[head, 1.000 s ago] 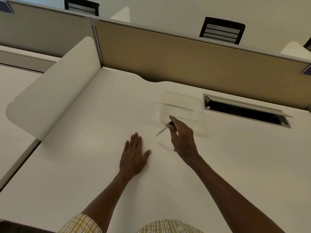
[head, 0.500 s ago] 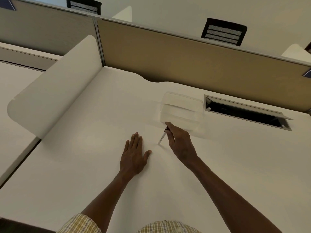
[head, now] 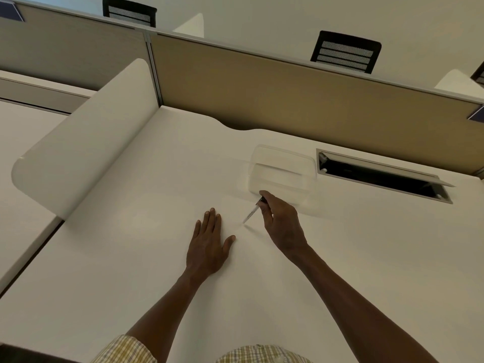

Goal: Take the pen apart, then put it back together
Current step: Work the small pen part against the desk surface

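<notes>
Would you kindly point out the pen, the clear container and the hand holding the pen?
pen [head: 251,214]: head view, mid barrel.
clear container [head: 282,155]: head view, far rim.
right hand [head: 281,221]: head view, back of hand.

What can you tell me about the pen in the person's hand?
The pen is thin, with a clear or pale barrel and a dark top end. It looks whole, not yet taken apart. The right hand pinches it near the dark top, so it slants down and left, its tip close to or touching the white desk; I cannot tell which. It is just in front of a clear plastic box. The left hand lies flat nearby, not touching it.
</notes>
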Tool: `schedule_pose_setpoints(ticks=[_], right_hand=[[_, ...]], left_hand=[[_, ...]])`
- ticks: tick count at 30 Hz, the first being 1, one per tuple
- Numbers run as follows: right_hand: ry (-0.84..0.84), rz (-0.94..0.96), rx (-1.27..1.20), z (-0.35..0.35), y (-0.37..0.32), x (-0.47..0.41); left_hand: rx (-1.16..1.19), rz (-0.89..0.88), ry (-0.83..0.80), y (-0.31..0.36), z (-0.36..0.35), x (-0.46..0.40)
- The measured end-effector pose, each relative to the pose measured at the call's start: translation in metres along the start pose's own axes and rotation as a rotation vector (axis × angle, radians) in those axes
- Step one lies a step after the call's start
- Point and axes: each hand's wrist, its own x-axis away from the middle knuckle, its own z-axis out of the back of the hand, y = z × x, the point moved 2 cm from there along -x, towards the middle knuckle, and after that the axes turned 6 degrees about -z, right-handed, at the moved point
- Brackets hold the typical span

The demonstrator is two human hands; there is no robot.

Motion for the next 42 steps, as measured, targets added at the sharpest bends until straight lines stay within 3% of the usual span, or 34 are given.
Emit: schedule_pose_setpoints(ticks=[8,14,30,42], right_hand=[[0.211,0.061,-0.019,0.010,-0.014,-0.010],[-0.098,0.022,0.024,-0.009,-0.003,0.004],[-0.049,-0.036,0.005,-0.006,0.001,0.002],[0.146,0.104,0.008,0.002,-0.011,-0.009]], left_hand=[[0.015,-0.005,0.014,0.000,0.002,0.000],[0.019,0.001,0.008,0.001,0.001,0.000],[-0.009,-0.001,0.006,0.000,0.000,0.000],[-0.012,0.001,0.009,-0.002,-0.003,-0.001]])
